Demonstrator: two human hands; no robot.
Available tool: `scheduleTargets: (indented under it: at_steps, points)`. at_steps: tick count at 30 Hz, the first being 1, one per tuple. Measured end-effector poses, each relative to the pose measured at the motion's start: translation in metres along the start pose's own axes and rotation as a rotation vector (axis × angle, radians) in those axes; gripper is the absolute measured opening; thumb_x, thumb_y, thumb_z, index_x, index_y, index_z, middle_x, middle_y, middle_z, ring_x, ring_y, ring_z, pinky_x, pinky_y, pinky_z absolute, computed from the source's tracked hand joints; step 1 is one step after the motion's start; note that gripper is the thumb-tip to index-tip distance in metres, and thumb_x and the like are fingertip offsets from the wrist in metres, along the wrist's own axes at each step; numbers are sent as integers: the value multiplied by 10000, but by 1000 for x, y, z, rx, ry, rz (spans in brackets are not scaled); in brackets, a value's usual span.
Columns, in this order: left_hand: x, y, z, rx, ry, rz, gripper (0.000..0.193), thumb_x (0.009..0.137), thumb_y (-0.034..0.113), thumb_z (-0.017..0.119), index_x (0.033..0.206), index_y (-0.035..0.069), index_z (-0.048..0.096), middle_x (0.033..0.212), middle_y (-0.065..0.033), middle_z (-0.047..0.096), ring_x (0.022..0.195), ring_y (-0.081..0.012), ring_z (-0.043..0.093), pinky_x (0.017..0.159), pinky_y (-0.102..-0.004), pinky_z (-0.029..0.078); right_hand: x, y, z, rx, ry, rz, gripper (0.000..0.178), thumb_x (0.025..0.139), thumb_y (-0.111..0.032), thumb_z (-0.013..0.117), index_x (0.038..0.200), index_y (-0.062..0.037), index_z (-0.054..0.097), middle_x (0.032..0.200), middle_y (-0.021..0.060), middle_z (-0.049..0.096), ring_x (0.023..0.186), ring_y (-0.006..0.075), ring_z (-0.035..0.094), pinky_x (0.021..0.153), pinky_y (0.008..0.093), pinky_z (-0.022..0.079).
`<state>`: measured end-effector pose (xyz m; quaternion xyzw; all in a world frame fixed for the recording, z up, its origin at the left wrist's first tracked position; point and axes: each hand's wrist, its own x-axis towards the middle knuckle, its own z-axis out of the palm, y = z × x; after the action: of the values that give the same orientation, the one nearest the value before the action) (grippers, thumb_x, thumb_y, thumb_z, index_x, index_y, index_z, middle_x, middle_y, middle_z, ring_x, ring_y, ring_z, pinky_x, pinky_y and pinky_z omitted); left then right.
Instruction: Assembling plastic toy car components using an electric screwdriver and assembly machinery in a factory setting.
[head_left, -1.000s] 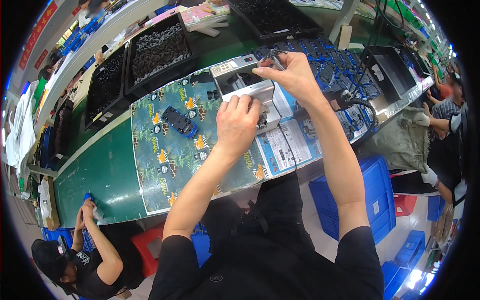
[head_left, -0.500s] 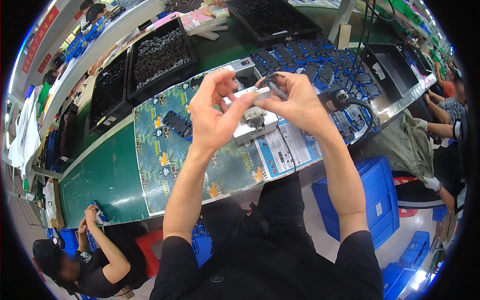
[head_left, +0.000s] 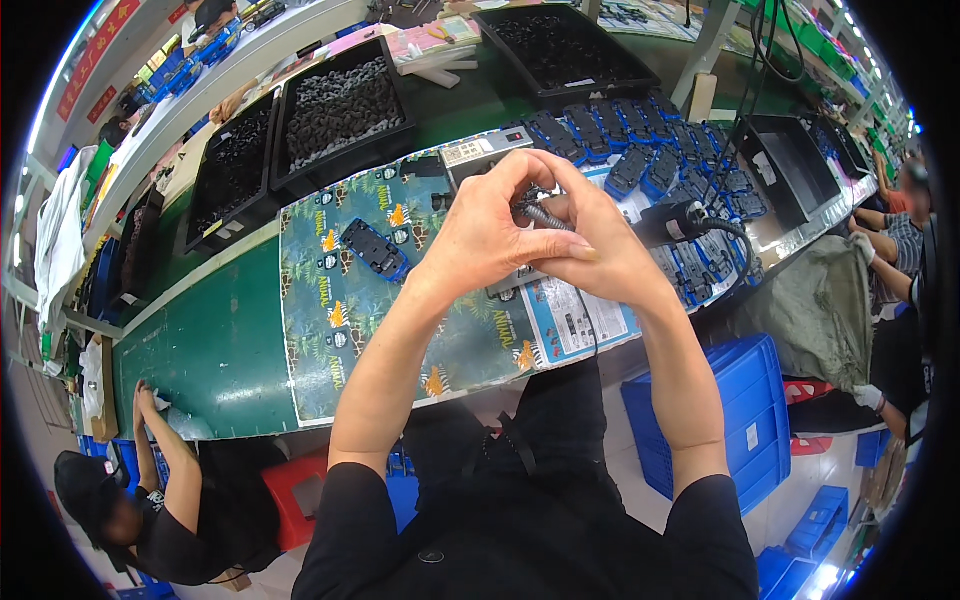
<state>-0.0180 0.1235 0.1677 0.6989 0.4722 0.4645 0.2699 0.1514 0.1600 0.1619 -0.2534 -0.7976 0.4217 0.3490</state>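
Observation:
My left hand and my right hand are raised together above the patterned mat, fingers curled around a small dark part that they mostly hide. A grey cable end runs between the fingers toward a black cylindrical tool lying to the right. A blue and black part lies alone on the mat, left of my hands. A grey metal fixture sits behind my hands.
Rows of blue and black parts cover the bench to the right. Black trays of small dark pieces stand at the back. Blue crates sit on the floor at right. Another person sits lower left; another works far right.
My hands lifted off the grey fixture and came together, closing around the small dark part. The view has shifted slightly.

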Motion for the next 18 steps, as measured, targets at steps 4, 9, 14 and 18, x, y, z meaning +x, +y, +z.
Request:
scheduleTargets:
  at_steps: [4, 9, 14, 18]
  points:
    - [3, -6, 2, -20, -31, 64, 418, 719, 218, 885, 996, 28, 637, 875, -9, 662, 787, -57, 568, 705, -239, 482, 0, -9, 0, 99, -51, 87, 841, 682, -3, 748, 1438, -8, 380, 807, 77, 645, 742, 155, 601, 720, 306, 497]
    - [5, -16, 10, -183, -44, 65, 228, 863, 187, 773, 916, 17, 632, 798, 5, 648, 745, -38, 552, 671, -216, 466, -1, 1, -1, 324, -92, 127, 827, 704, 16, 784, 1441, 21, 409, 939, 33, 641, 784, 50, 581, 731, 230, 497]
    - [13, -32, 16, -349, 120, -56, 281, 1021, 249, 582, 826, 47, 606, 706, 43, 567, 668, 0, 499, 545, -188, 397, -2, -5, -6, 307, -24, 243, 458, 847, -115, 735, 1257, 27, 587, 796, 15, 659, 677, 55, 582, 618, 234, 474]
    - [21, -34, 18, -532, 212, -158, 421, 1036, 384, 529, 723, 103, 521, 610, 68, 454, 488, 1, 361, 427, -205, 265, 1, 7, -5, 159, 29, 250, 268, 965, -227, 620, 976, 22, 718, 634, 13, 628, 567, 67, 546, 525, 255, 426]
